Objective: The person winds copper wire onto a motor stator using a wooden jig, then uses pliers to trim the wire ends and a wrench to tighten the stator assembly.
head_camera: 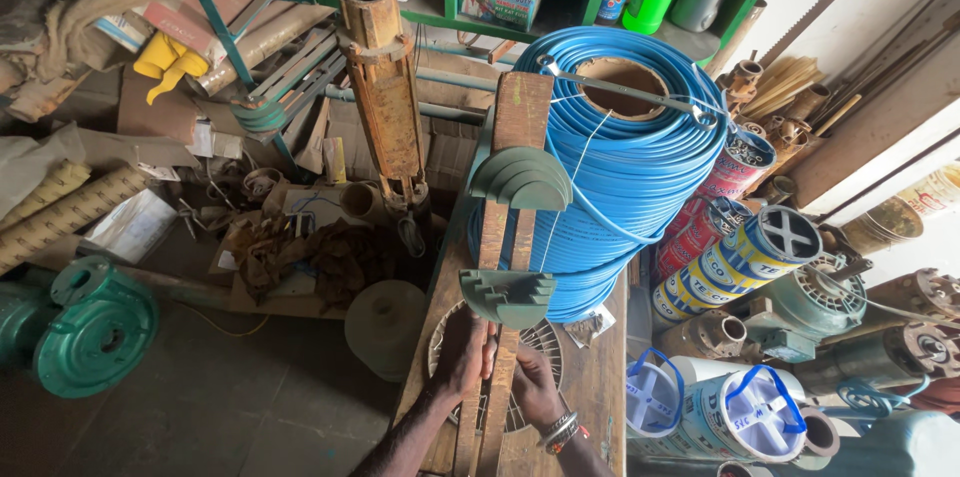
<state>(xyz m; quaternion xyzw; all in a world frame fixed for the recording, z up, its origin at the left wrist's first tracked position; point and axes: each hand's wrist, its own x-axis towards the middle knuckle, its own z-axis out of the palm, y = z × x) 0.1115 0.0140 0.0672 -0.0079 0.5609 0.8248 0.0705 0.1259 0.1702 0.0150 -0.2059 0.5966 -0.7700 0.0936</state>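
A: Head view, far left: a green pump casing (95,332) on the floor. And the hands?

B: Left hand (462,352), fingers curled, grips the wooden frame (497,337) on the counter (600,377). Right hand (535,387) rests beside it on a round wire former (545,337); its grip I can't tell. Blue coil (640,157) behind, tins (760,247) right.

Both hands rest at the near end of a long wooden frame (508,237) – the left hand (462,352) on one slat, the right hand (535,387) just beside it. A blue cable coil (640,167) stands right of the frame – a rusty pipe (385,87) rises on its left.
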